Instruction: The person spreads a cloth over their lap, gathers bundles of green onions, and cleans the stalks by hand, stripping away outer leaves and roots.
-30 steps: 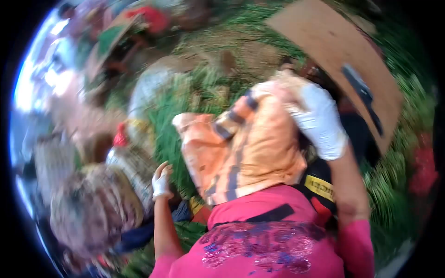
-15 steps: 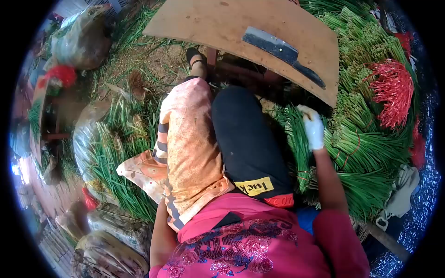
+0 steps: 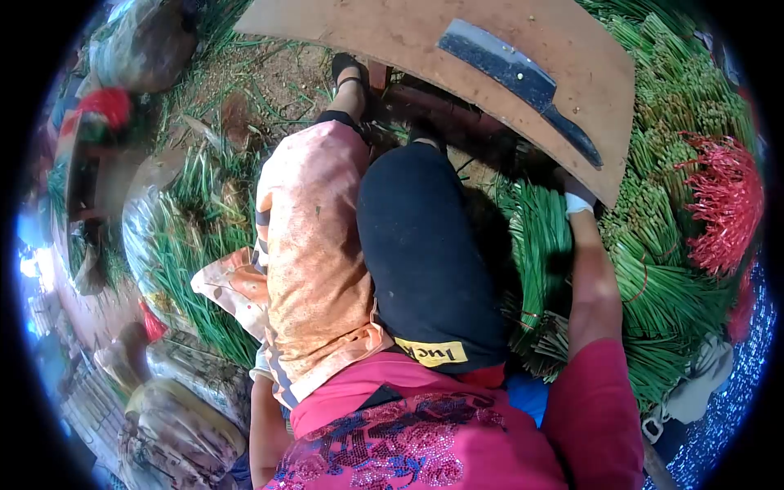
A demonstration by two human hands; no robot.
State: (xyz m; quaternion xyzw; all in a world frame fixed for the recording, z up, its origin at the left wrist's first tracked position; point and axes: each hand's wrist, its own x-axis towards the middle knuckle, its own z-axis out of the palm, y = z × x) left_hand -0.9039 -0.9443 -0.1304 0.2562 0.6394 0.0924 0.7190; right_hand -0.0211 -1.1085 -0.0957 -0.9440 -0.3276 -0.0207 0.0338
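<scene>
The right hand would do best, I think, to work low beside the green bundle — clear of the board — and gather the stalks without bending them. They lie on its thigh side, just beside it; I can't tell whether its shadowed fingers touch. The left hand's fingers are hidden too, near the orange cloth.

The wooden board is cut off by the view's top edge. Under its near right corner, most of the right hand is hidden, its grip unreadable. Well below the board, orange cloth covers most of the left hand. Left of the board, a red heap blurs; specks on the board's cleaver are too small to identify.
</scene>
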